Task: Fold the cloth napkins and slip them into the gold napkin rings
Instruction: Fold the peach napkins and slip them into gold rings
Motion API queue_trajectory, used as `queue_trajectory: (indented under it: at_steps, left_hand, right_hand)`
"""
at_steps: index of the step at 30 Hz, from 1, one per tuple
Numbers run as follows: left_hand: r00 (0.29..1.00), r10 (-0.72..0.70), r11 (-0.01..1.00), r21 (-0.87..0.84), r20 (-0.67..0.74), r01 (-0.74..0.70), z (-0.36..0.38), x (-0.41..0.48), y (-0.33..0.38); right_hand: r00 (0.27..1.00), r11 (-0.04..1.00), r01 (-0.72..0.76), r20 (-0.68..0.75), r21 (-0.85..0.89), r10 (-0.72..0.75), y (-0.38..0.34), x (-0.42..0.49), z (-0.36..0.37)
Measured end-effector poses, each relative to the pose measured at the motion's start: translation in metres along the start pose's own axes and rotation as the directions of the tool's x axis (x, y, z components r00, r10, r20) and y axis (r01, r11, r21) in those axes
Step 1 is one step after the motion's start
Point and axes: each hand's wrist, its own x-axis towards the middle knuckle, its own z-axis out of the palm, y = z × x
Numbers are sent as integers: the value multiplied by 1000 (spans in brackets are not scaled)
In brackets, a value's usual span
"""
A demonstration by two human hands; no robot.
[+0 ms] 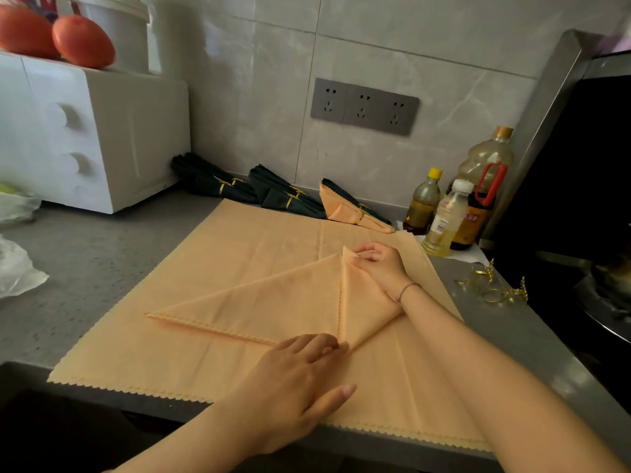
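**Peach napkin mid-fold on a kitchen counter**

A peach cloth napkin (266, 302), folded into a long triangle with one narrow flap turned over at its right end, lies on top of a second peach napkin (164, 356) spread flat on the grey counter (85, 268). Your right hand (382, 264) sits at the far tip of the flap, fingers curled and pinching the upper corner of the cloth. Your left hand (300, 377) lies flat at the near tip of the fold, fingers straight and held close together, pressing the cloth down.

Loose gold napkin rings (491, 285) rest in a small cluster on the counter to the right, just off the spread napkin's edge. Along the tiled wall at the back, dark green napkins (283, 194) already sit in gold rings, with one ringed peach napkin (351, 215) beside them at the right. Oil bottles (447, 216) stand near the rings, a white appliance (95, 131) fills the left corner with tomatoes (83, 40) on top, and a grey socket strip (363, 105) is set in the wall.
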Motion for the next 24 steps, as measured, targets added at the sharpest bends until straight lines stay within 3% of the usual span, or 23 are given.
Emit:
queue_trajectory:
  at_steps: [11,14,18,21,24]
  left_hand:
    - [1000,2,1000,25,3,-2,1,1,1]
    - [999,-15,1000,23,45,14,0,1,3]
    - [997,-19,999,32,73,16,0,-1,3]
    - [995,-33,999,40,92,30,2,-2,2]
    - [992,-52,998,45,114,47,3,-2,1]
  right_hand:
    - [995,981,71,-56,-180,-82,14,5,16]
    - [987,935,157,8,-319,-163,1,0,3]
    - [957,914,281,13,-293,-291,-19,-39,-21]
    - [933,887,353,178,-298,-311,-12,-89,-34]
    - [869,764,453,418,-459,-264,-4,-135,-37]
